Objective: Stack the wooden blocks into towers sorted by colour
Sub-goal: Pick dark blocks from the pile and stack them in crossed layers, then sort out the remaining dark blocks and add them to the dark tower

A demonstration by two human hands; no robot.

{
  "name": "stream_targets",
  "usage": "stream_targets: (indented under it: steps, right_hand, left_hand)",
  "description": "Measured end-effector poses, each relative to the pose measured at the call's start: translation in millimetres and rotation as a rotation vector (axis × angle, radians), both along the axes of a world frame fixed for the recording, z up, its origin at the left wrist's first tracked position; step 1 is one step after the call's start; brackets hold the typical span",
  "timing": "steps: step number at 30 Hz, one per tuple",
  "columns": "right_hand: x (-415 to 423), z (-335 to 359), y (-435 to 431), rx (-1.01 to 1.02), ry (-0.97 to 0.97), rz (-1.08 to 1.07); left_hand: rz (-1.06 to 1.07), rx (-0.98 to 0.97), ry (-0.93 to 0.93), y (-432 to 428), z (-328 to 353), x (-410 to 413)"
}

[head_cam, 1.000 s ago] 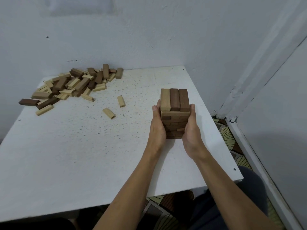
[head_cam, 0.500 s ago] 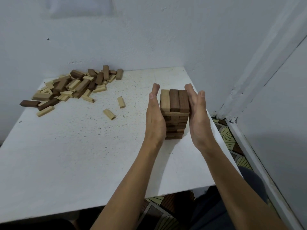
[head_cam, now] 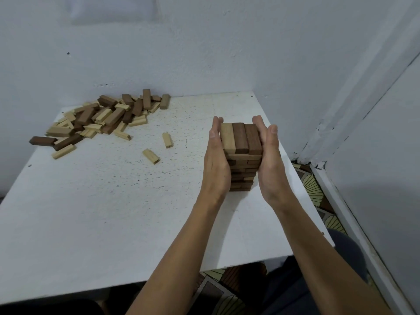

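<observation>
Left hand (head_cam: 216,164) and right hand (head_cam: 270,162) flank tower (head_cam: 241,155); fingers straight, pressed together, flat against its sides; loose pile (head_cam: 100,119) far-left on table (head_cam: 113,212).

White table (head_cam: 91,223), patterned floor (head_cam: 314,189)

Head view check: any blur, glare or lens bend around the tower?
Head view: tower, left hand and right hand sharp, no glare; light soft and even, dark only under the table; wide-angle lens bows the wall trim at right.
</observation>
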State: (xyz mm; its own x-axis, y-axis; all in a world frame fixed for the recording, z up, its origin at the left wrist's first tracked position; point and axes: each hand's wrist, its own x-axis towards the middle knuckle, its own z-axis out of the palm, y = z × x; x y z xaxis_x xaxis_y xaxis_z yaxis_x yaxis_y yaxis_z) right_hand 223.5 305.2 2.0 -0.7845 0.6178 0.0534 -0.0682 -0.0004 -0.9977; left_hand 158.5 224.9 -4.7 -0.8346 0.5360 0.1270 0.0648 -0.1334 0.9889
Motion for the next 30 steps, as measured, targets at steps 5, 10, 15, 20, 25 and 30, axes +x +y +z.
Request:
stream_targets:
  steps: [5,10,15,20,25,30]
  right_hand:
    - [5,13,7,0.112,-0.044,-0.059]
    - [7,51,2,0.300,-0.111,-0.090]
    - [-16,92,-21,0.519,-0.146,-0.059]
    - [-59,108,-62,0.662,-0.125,0.056]
    - [-131,82,-100,0.708,-0.100,0.167]
    - [-211,40,-114,0.735,-0.156,0.219]
  left_hand:
    - [0.036,-0.004,0.019,-10,-3,-9]
    - [0.113,-0.040,0.104,-34,7,-26]
    - [0.211,-0.066,0.217,-75,27,-60]
    - [0.309,-0.178,0.327,-123,33,-108]
    - [0.402,-0.331,0.407,-166,22,-163]
    - [0.450,-0.547,0.526,-190,-4,-223]
